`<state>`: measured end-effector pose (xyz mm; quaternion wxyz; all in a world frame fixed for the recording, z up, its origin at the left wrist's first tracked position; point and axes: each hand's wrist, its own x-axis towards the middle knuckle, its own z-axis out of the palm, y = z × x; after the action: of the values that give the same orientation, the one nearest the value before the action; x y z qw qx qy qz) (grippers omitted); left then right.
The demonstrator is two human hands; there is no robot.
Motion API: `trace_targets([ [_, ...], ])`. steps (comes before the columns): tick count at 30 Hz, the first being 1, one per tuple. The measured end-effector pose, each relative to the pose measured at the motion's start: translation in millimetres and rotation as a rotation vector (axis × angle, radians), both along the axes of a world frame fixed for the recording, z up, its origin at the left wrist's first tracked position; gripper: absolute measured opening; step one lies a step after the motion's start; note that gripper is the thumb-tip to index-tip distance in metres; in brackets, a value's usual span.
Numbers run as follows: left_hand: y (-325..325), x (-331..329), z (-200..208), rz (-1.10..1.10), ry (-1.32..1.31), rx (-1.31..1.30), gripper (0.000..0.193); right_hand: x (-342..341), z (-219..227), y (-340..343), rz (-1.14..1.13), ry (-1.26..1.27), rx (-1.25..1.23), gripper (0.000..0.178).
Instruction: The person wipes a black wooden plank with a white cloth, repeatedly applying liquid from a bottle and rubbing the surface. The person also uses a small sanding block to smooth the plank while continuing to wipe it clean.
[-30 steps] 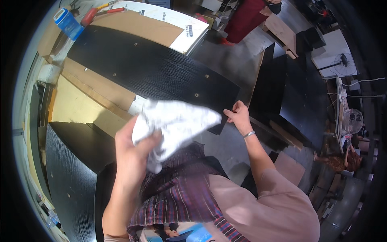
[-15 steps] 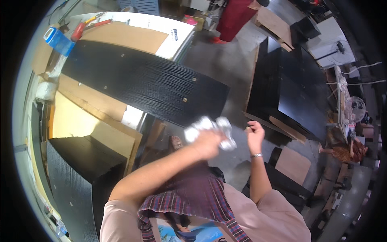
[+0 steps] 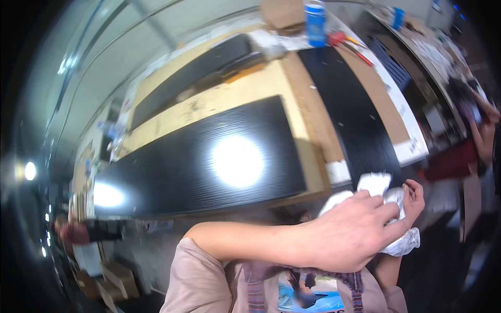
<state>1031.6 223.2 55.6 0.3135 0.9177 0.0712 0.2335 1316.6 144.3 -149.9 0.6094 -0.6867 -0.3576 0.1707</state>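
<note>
White cloth (image 3: 374,183) is bunched in the curled fingers of the left hand (image 3: 360,227) by the near end of the narrow black board (image 3: 357,112), the right hand (image 3: 414,201) just beside it, its grip unclear. Handling of the cloth looks under way, though how much is done or left does not show. Brown cardboard (image 3: 378,94) flanks that board, with a wide black board (image 3: 193,161) to its left, a blue bottle (image 3: 315,26) at its far end and a blurred co-worker's dark red clothing (image 3: 446,166) to its right.
</note>
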Motion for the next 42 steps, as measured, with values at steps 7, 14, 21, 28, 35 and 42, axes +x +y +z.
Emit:
trace_targets([
  [7, 8.4, -130.7, 13.5, 0.673, 0.152, 0.295, 0.068, -190.4, 121.6, 106.0, 0.575, -0.428, 0.262, 0.022],
  [14, -4.2, -351.2, -56.9, 1.208, 0.419, 0.465, 0.039, -300.7, 165.2, 108.3, 0.893, -0.747, 0.198, 0.048],
  [21, -89.9, -625.8, -2.1, 2.302, 0.475, 0.191, 0.032, -353.4, 169.4, 100.5, 0.916, -0.860, 0.009, 0.065],
  [28, 15.7, -391.1, -46.9, 0.691, 0.256, 0.299, 0.057, -404.9, 149.7, 107.1, 0.805, -1.121, -0.129, 0.063],
  [35, 76.8, -637.5, -54.9, 1.265, 0.554, 0.368, 0.053, -412.3, 153.3, 100.7, 0.697, -1.139, -0.128, 0.063],
  [42, 37.3, -442.0, -47.6, 0.562, 0.243, 0.240, 0.062, -414.4, 150.1, 105.4, 0.681, -1.144, -0.160, 0.061],
])
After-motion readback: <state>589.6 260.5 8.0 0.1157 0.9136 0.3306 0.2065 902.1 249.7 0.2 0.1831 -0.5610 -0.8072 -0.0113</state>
